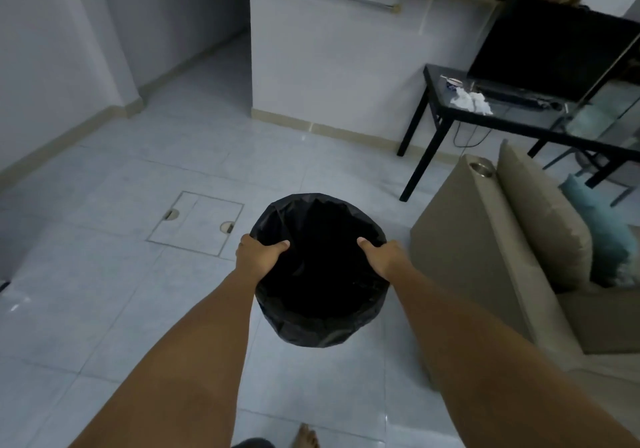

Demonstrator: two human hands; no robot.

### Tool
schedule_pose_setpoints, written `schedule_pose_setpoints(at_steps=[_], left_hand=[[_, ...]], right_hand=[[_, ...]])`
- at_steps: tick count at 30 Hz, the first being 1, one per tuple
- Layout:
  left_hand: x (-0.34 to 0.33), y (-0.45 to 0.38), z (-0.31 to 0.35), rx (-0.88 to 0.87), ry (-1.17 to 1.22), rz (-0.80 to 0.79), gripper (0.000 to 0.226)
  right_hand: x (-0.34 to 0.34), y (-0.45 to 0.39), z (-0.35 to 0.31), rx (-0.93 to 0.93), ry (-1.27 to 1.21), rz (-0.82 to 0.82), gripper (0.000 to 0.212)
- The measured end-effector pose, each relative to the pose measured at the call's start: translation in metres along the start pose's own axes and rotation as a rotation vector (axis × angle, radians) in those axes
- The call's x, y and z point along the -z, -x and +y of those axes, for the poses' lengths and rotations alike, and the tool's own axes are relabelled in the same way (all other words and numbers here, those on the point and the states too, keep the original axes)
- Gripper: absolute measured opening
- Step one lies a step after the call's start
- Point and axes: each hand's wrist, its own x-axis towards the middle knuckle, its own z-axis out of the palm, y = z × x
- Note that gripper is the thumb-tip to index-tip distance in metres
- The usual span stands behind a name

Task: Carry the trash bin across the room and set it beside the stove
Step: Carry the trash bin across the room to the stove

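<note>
Overhead, one trash bin [320,274], two hands gripping rim, left hand [254,255], right hand [386,257]

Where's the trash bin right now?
In the head view the trash bin is at centre, gripped at its rim by the left hand and right hand, over the tiled floor, left of the beige sofa.

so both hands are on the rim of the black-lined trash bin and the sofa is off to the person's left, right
Not quite. Both hands, left hand and right hand, do grip the rim of the black-lined trash bin, but the sofa is off to the person's right, not the left. The head view shows it beside the right arm, with only bare tiled floor on the left.
</note>
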Motion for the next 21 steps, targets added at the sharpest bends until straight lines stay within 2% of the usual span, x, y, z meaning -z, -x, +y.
schedule_pose_setpoints(at_steps=[9, 14, 18, 21], left_hand=[[-0.023, -0.099, 0.058, 0.069, 0.071, 0.159, 0.104], [-0.009, -0.164, 0.071, 0.118, 0.121, 0.233, 0.121], [0.006, -0.202, 0.086, 0.168, 0.156, 0.325, 0.109], [0.021, -0.227, 0.098, 0.179, 0.202, 0.366, 0.111]], right_hand=[[0.01, -0.131, -0.093, 0.111, 0.114, -0.114, 0.096], [-0.011, -0.191, -0.151, 0.173, 0.164, -0.178, 0.096], [-0.025, -0.232, -0.205, 0.223, 0.212, -0.238, 0.097], [-0.037, -0.257, -0.245, 0.279, 0.231, -0.256, 0.095]])
